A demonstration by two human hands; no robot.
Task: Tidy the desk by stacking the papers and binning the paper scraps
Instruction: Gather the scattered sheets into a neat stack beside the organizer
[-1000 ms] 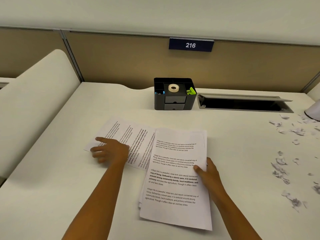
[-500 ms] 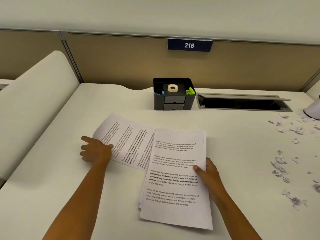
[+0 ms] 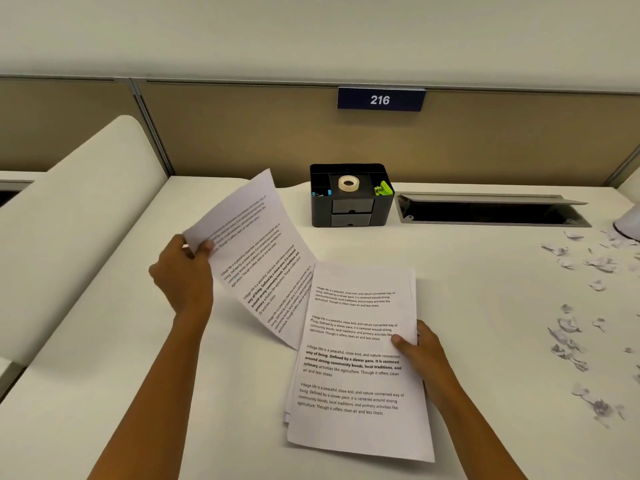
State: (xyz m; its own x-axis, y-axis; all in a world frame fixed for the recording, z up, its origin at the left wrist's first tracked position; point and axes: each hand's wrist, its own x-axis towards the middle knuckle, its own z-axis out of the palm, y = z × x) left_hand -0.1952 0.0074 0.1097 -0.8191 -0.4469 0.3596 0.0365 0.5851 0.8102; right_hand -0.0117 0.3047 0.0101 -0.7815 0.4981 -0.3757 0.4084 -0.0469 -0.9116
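Note:
A stack of printed white papers [image 3: 356,382] lies on the white desk [image 3: 485,306] in front of me. My right hand [image 3: 420,351] grips the stack's right edge, thumb on the top sheet. My left hand [image 3: 183,271] pinches the left edge of a loose printed sheet [image 3: 256,251] and holds it tilted up off the desk; its lower right corner slips under the stack. Several torn paper scraps [image 3: 571,334] are scattered over the right part of the desk. No bin is in view.
A black desk organizer [image 3: 351,206] with a tape roll and a green clip stands at the back centre. Right of it is an open cable tray slot [image 3: 491,213]. A beige partition with a "216" plate [image 3: 381,99] closes the back. A white object [image 3: 628,221] sits at far right.
My left hand slid to the loose sheet's left edge, gripped it and lifted that side up off the desk. My right hand stayed on the stack.

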